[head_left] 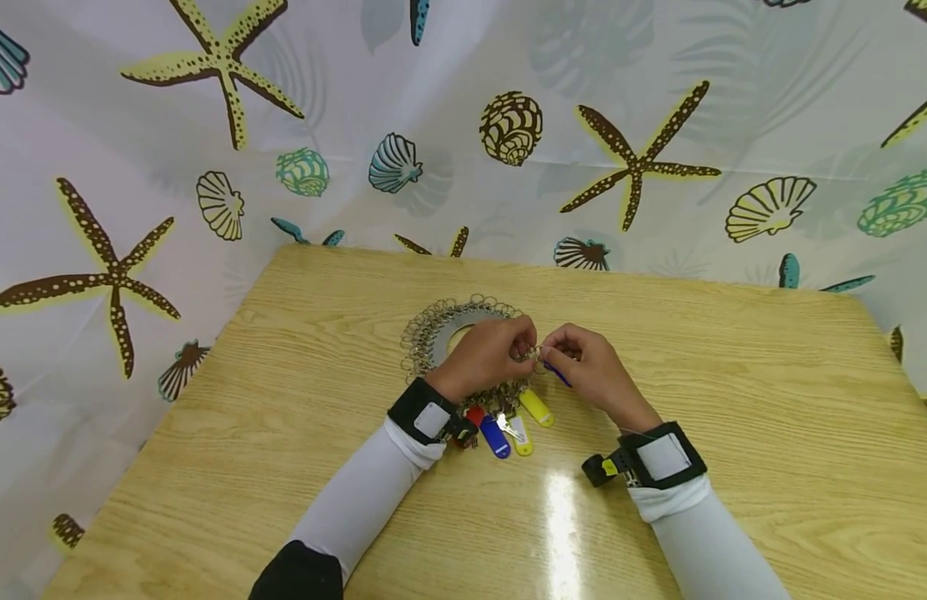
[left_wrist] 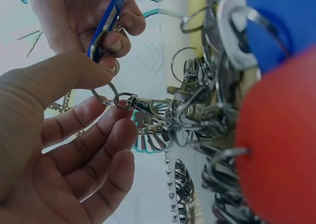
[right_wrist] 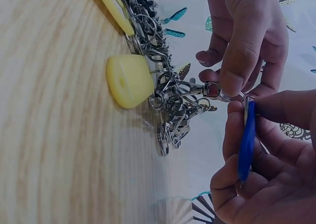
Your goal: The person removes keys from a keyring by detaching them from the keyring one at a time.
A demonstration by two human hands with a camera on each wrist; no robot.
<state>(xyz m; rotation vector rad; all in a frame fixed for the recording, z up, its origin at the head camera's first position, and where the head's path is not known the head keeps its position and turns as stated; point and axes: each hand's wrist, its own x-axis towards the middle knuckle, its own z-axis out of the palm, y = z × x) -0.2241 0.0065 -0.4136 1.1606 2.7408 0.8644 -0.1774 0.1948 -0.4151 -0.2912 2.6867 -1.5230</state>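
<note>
A grey flat ring (head_left: pixel 439 343), its rim crowded with metal clasps and small split rings, lies on the table. Over its right side, my left hand (head_left: pixel 482 354) pinches a split ring (left_wrist: pixel 114 91) between thumb and fingers. That split ring hangs from a swivel clasp (left_wrist: pixel 148 108) on the bunch. Facing it, my right hand (head_left: pixel 594 371) grips a blue key tag (right_wrist: pixel 247 140) with a key's edge showing beside it. The tag's top end meets the split ring at the left thumb tip; fingers hide part of that contact.
Beside the ring's near edge lie a yellow tag (head_left: pixel 536 408), a blue tag (head_left: pixel 496 437), a red tag (head_left: pixel 474 415) and a silver key (head_left: pixel 511 427) over another yellow tag (head_left: pixel 522 446). A patterned curtain (head_left: pixel 448 192) hangs behind the wooden table (head_left: pixel 298 350).
</note>
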